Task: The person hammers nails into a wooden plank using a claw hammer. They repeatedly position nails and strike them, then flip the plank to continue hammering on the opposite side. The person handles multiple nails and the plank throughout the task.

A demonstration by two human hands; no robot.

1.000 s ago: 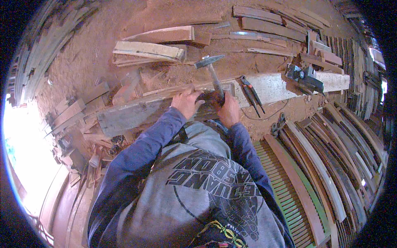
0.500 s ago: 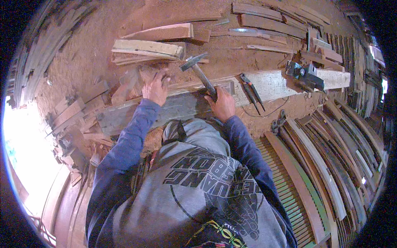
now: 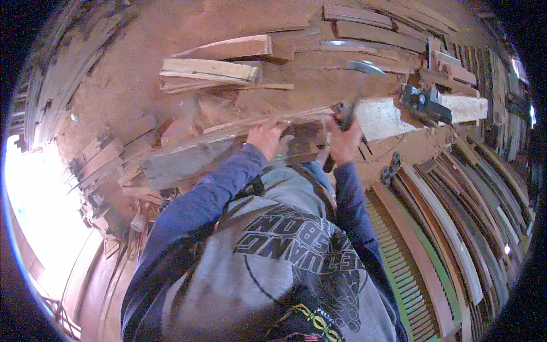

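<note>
The hammer [image 3: 366,68] is over the right end of the board [image 3: 196,162], its head blurred and beyond the board's far edge. The right hand [image 3: 345,139] is at that same end, its grip clamped around the hammer's handle. The hammer is presumably stiff and head-heavy; it should be best held low on the handle, well back from the head, and firmly, since a smooth handle could slip.

The board, long and grey, lies crosswise in front of the person. It is likely rigid, rough and fairly heavy, and best steadied along its long edges, with some risk of splinters. The left hand [image 3: 266,139] is at the board's far edge, right of its middle, thumb and fingers bent; whether its grip is apart or together on something small cannot be told.

Right of the board runs a pale surface [image 3: 382,117], with pincers [image 3: 366,146] partly hidden behind the right hand and a black tool [image 3: 424,104] farther along. Beyond the board lie blocks [image 3: 211,71]; to its left, offcuts [image 3: 105,154]; to its near right, a row of slats [image 3: 456,228].
</note>
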